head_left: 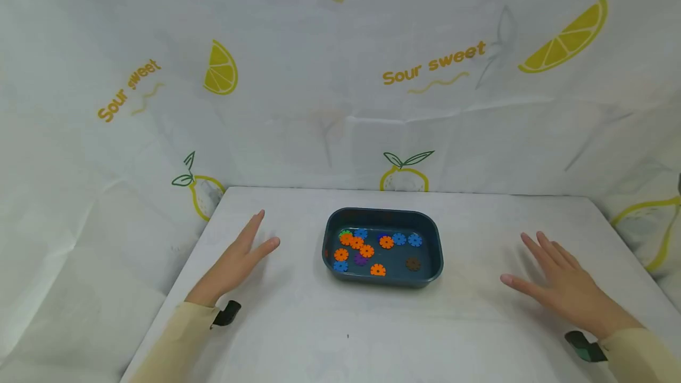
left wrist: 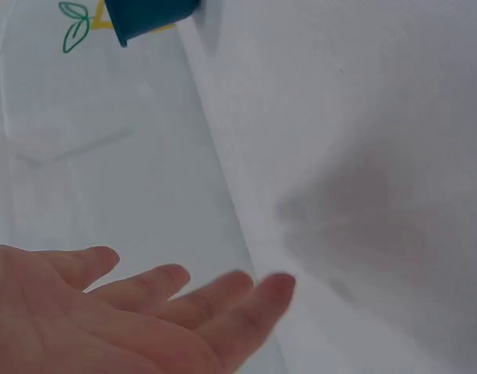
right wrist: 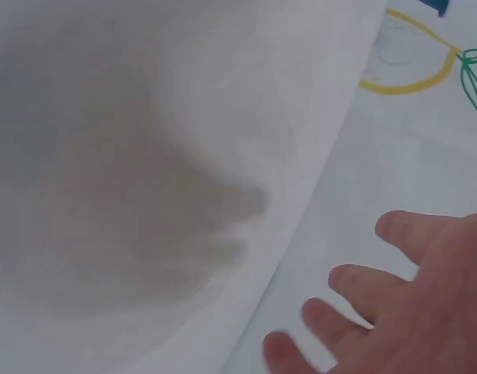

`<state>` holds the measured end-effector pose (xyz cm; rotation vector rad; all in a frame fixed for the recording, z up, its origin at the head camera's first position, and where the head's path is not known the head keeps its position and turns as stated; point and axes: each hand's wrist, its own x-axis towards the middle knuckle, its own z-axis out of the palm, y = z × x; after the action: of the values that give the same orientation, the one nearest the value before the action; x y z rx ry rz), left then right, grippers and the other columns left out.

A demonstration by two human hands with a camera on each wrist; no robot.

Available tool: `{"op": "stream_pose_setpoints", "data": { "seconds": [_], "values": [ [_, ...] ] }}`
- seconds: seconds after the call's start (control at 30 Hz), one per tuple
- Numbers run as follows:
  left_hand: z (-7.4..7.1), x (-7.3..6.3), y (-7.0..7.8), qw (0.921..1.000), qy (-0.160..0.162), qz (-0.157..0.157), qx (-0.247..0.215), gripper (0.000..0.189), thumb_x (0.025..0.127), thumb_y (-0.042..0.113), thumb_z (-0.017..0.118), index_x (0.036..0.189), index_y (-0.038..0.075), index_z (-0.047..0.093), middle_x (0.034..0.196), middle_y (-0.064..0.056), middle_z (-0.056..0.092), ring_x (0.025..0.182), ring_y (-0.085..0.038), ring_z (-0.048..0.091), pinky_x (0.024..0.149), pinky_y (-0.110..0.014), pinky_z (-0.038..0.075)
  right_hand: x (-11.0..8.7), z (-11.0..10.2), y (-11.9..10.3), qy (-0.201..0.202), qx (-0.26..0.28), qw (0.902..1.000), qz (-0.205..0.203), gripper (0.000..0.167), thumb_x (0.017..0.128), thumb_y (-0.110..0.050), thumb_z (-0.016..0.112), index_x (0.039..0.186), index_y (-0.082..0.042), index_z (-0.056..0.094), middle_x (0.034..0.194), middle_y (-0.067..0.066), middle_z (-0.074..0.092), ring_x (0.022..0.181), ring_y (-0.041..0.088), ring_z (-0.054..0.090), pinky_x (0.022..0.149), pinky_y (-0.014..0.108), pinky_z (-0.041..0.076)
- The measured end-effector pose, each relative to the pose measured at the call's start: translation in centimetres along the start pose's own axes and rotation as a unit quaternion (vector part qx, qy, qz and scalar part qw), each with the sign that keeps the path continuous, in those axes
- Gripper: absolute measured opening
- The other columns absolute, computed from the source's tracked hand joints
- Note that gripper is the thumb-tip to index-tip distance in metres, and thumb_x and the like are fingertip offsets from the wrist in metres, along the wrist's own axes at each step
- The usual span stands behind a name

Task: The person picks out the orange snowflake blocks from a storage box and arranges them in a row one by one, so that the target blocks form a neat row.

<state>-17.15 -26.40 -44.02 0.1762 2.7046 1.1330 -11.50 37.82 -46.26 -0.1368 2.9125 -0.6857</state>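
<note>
A dark blue-grey tray (head_left: 383, 281) stands on the white table between my two hands. Several flower-shaped plastic discs lie in it: orange discs (head_left: 386, 242), blue discs (head_left: 415, 240), a purple disc (head_left: 361, 260), a brown disc (head_left: 412, 263) and a partly covered green one. Left of the tray my left hand (head_left: 234, 265) hovers with straight fingers, holding nothing. My right hand (head_left: 566, 288) is held over the table on the right, fingers spread, apart from the tray. In the left wrist view a corner of the tray (left wrist: 149, 17) shows at the top.
The white table (head_left: 298, 336) has its far edge against a white cloth (head_left: 287, 123) printed with lemons and lettering. A tiny dark speck (head_left: 348, 336) marks the tabletop in front of the tray. Black bands (head_left: 227, 313) sit at both wrists.
</note>
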Motion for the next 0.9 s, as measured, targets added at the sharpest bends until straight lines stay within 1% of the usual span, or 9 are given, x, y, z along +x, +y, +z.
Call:
{"op": "stream_pose_setpoints", "data": {
  "seconds": [0.1, 0.17, 0.23, 0.3, 0.37, 0.47, 0.6, 0.73, 0.9],
  "values": [
    [0.4, 0.6, 0.5, 0.9979, -0.004, -0.001, -0.065, 0.089, 0.105, 0.070, 0.053, 0.174, 0.035, 0.010, 0.183, -0.004, 0.015, 0.165, -0.038, 0.029, 0.129, -0.070, 0.027, 0.9, -0.4, -1.4, 0.009, 0.015, 0.9997, -0.015, 0.105, 0.103, -0.059, 0.065, 0.175, -0.011, 0.005, 0.178, 0.032, -0.005, 0.158, 0.066, 0.001, 0.109, 0.092, 0.014],
    [0.7, 1.1, 0.9, 0.9941, -0.007, -0.005, -0.108, 0.086, 0.105, 0.066, 0.058, 0.174, 0.031, 0.019, 0.179, -0.007, 0.028, 0.157, -0.037, 0.045, 0.126, -0.064, 0.038, 1.5, -0.7, -2.4, 0.015, 0.024, 0.9992, -0.028, 0.104, 0.102, -0.058, 0.068, 0.175, -0.011, 0.010, 0.178, 0.032, 0.001, 0.157, 0.066, 0.008, 0.110, 0.091, 0.017],
    [1.2, 1.8, 1.2, 0.9883, -0.012, -0.004, -0.152, 0.081, 0.105, 0.060, 0.063, 0.171, 0.027, 0.029, 0.172, -0.012, 0.040, 0.148, -0.035, 0.056, 0.122, -0.056, 0.047, 2.1, -1.2, -3.6, 0.019, 0.027, 0.9986, -0.041, 0.103, 0.101, -0.058, 0.070, 0.174, -0.012, 0.015, 0.178, 0.032, 0.007, 0.156, 0.065, 0.015, 0.110, 0.089, 0.022],
    [1.8, 2.6, 1.4, 0.9814, -0.025, 0.001, -0.190, 0.075, 0.105, 0.053, 0.066, 0.167, 0.021, 0.038, 0.164, -0.017, 0.050, 0.141, -0.035, 0.063, 0.116, -0.050, 0.054, 2.8, -1.5, -4.9, 0.023, 0.021, 0.9983, -0.049, 0.102, 0.100, -0.059, 0.072, 0.173, -0.011, 0.020, 0.177, 0.031, 0.015, 0.152, 0.064, 0.030, 0.109, 0.087, 0.031],
    [2.4, 3.3, 1.6, 0.9729, -0.045, 0.003, -0.227, 0.070, 0.107, 0.048, 0.067, 0.164, 0.017, 0.044, 0.159, -0.019, 0.057, 0.135, -0.034, 0.067, 0.112, -0.047, 0.058, 3.5, -1.8, -6.3, 0.032, 0.016, 0.9976, -0.059, 0.100, 0.098, -0.060, 0.073, 0.171, -0.011, 0.026, 0.175, 0.029, 0.025, 0.144, 0.062, 0.044, 0.107, 0.083, 0.039],
    [3.3, 4.1, 1.9, 0.9601, -0.082, 0.004, -0.267, 0.065, 0.108, 0.044, 0.065, 0.162, 0.012, 0.047, 0.155, -0.019, 0.060, 0.130, -0.032, 0.071, 0.110, -0.045, 0.059, 4.7, -2.0, -8.7, 0.043, 0.022, 0.9956, -0.080, 0.093, 0.098, -0.060, 0.074, 0.167, -0.012, 0.036, 0.169, 0.026, 0.040, 0.130, 0.057, 0.060, 0.100, 0.076, 0.052],
    [4.5, 5.2, 2.1, 0.9484, -0.112, 0.002, -0.297, 0.061, 0.110, 0.040, 0.064, 0.160, 0.009, 0.049, 0.152, -0.019, 0.063, 0.123, -0.028, 0.074, 0.106, -0.040, 0.061, 6.2, -1.9, -11.6, 0.042, 0.058, 0.9897, -0.124, 0.081, 0.098, -0.056, 0.077, 0.161, -0.016, 0.047, 0.161, 0.018, 0.053, 0.127, 0.049, 0.067, 0.099, 0.069, 0.058],
    [5.6, 6.1, 2.4, 0.9377, -0.116, -0.003, -0.328, 0.057, 0.109, 0.033, 0.067, 0.157, 0.008, 0.053, 0.139, -0.018, 0.069, 0.112, -0.026, 0.075, 0.101, -0.036, 0.063, 8.0, -1.6, -13.8, 0.026, 0.080, 0.9845, -0.154, 0.070, 0.099, -0.052, 0.077, 0.155, -0.017, 0.055, 0.154, 0.015, 0.061, 0.127, 0.042, 0.069, 0.101, 0.062, 0.060],
    [6.7, 6.9, 2.7, 0.9257, -0.128, -0.013, -0.356, 0.051, 0.106, 0.025, 0.071, 0.153, 0.011, 0.059, 0.128, -0.014, 0.072, 0.105, -0.024, 0.073, 0.096, -0.035, 0.064, 10.3, -0.4, -15.7, -0.022, 0.109, 0.9766, -0.184, 0.056, 0.100, -0.041, 0.079, 0.146, -0.013, 0.065, 0.140, 0.010, 0.071, 0.122, 0.028, 0.071, 0.105, 0.050, 0.060]
  ]
}}
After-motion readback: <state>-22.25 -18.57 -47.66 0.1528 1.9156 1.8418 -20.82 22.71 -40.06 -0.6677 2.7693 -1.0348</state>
